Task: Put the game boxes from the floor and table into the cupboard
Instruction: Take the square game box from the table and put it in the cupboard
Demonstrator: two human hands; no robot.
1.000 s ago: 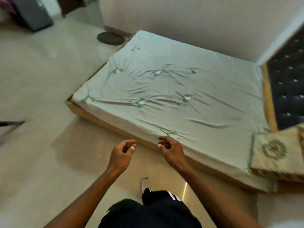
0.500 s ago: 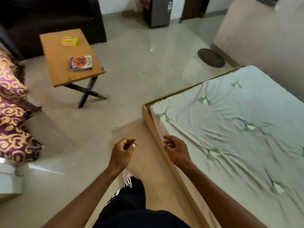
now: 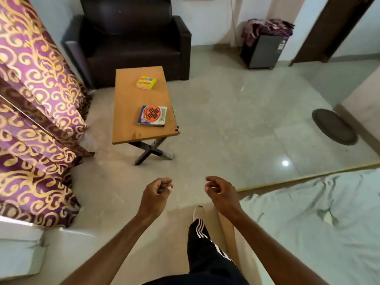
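Upper-centre table holds yellow game box and orange-printed game box; left hand and right hand loosely curled, empty.

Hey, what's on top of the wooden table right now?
Two game boxes: a small yellow box at the far end and a flat box with an orange circle nearer. Anything beneath them is covered.

Two game boxes are laid flat and closed on the wooden bench, apart from each other. A small yellow box, printed with coloured marks, is set near the far edge, right of its middle. A wider flat box, marked with a large orange disc, is placed along the right edge, toward the near right corner.
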